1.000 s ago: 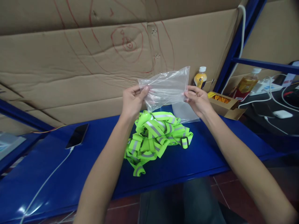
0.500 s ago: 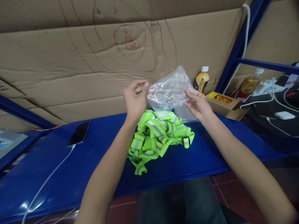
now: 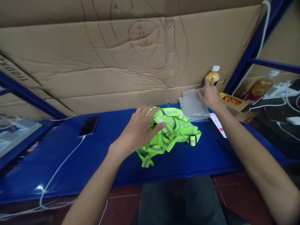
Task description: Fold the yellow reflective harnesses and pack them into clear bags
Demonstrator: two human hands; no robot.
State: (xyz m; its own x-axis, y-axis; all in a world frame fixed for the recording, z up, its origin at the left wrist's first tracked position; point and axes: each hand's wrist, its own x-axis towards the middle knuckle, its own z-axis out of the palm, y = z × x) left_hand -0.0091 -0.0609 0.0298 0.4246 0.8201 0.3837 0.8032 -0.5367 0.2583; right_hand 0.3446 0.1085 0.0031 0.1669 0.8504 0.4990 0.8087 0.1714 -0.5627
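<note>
A tangled pile of lime-green straps [image 3: 173, 129] with grey reflective stripes and a black buckle lies on the blue table [image 3: 110, 156]. My left hand [image 3: 145, 125] is over the left side of the pile, fingers apart. Behind the pile at the right, a clear plastic bag [image 3: 193, 104] lies flat against the cardboard. My right hand [image 3: 211, 93] is at the bag's right edge, in front of a yellow bottle [image 3: 212, 76], its fingers spread. Whether it touches the bag is hard to tell.
A dark phone [image 3: 89, 126] on a white cable lies at the left. Partly beneath my right forearm is a lit phone [image 3: 218, 125]. An open carton [image 3: 239, 107] with orange packets stands at the right, near a red-labelled bottle [image 3: 259, 87]. Cardboard [image 3: 93, 84] rises behind.
My hands have parted. The crumpled clear bag they held up is no longer raised; my right hand has moved back right, my left down onto the straps. The view has shifted left.
</note>
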